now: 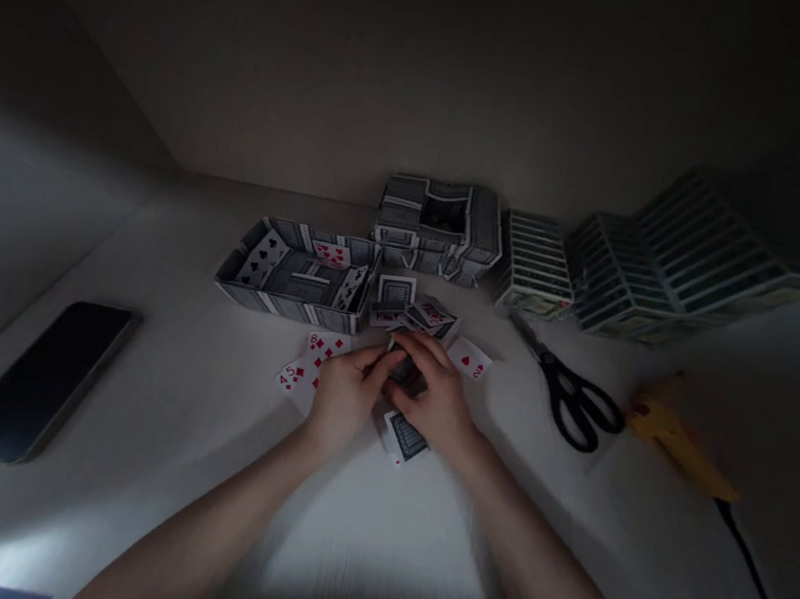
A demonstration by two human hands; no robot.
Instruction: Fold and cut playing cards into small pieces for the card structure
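Both my hands meet over the middle of the white table, fingers closed around one dark-backed playing card [402,369]. My left hand [349,388] pinches its left side with thumb and fingers. On the opposite side my right hand [440,392] grips the same card, its fingers partly covering it. Just below lies another patterned card [409,437], back up. Face-up diamond cards [301,372] are left of my left hand, and a two of hearts [470,360] is right of my right hand. Beyond my fingers is a loose pile of cards [432,317].
Behind stand an open tray built of cards [292,308] and a card-built box with an opening [404,204]. Striped structures [539,261] are at the back right. Black scissors [573,403] and a yellow glue gun [685,446] with its cord lie right; a phone [42,380] lies left.
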